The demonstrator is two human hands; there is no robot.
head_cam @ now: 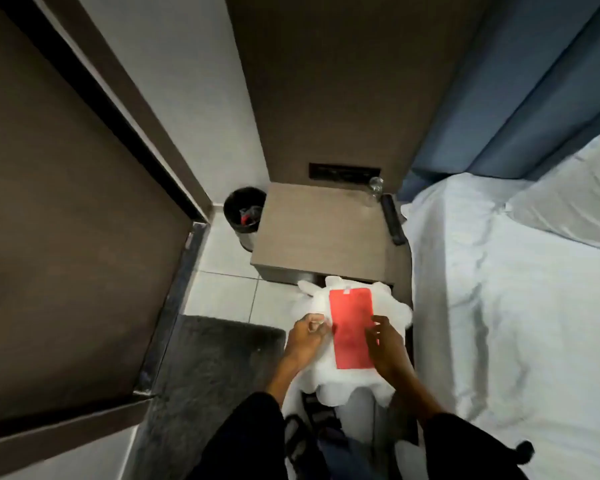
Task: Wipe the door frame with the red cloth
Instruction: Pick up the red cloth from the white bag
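Observation:
A flat, folded red cloth lies on top of a fluffy white towel, held up in front of me above the floor. My left hand pinches the towel's left edge, right beside the red cloth. On the other side, my right hand grips the red cloth's right edge, thumb on top. The brown door frame runs diagonally at the upper left, next to a dark brown door. Neither hand is near the frame.
A wooden bedside table stands ahead with a remote and a glass on it. A black bin sits to its left, and a bed with white sheets is on the right. A dark mat covers the tiled floor.

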